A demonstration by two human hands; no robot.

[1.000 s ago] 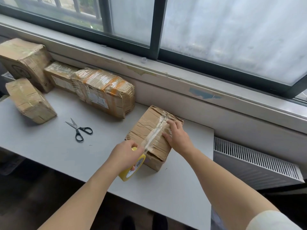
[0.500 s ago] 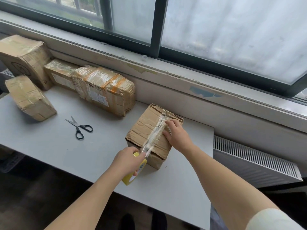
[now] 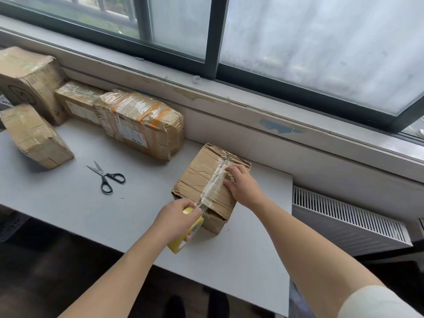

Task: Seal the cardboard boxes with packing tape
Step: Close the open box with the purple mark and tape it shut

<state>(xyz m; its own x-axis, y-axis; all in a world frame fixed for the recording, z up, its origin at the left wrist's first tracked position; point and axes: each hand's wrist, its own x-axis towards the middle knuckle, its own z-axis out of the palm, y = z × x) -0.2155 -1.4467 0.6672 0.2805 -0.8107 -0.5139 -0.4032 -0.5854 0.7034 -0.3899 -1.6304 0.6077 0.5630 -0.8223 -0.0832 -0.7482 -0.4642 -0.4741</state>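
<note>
Now sealing the cardboard box (image 3: pixel 199 171)
Left hand (image 3: pixel 176 222) is gripping the tape roll (image 3: pixel 183 240), right hand (image 3: pixel 243 185) pressing the strip (image 3: pixel 215 182) with uncurled fingers; slack risks wrinkles.

Black-handled scissors (image 3: pixel 106 177) on grey table (image 3: pixel 57 203) — radiator (image 3: pixel 344 221) at rt, window (image 3: pixel 321 42) behind, perhaps frosted

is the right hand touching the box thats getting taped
Touching. The head view shows the right hand pressing down on the tape strip and the top of the box, with no gap.
</note>
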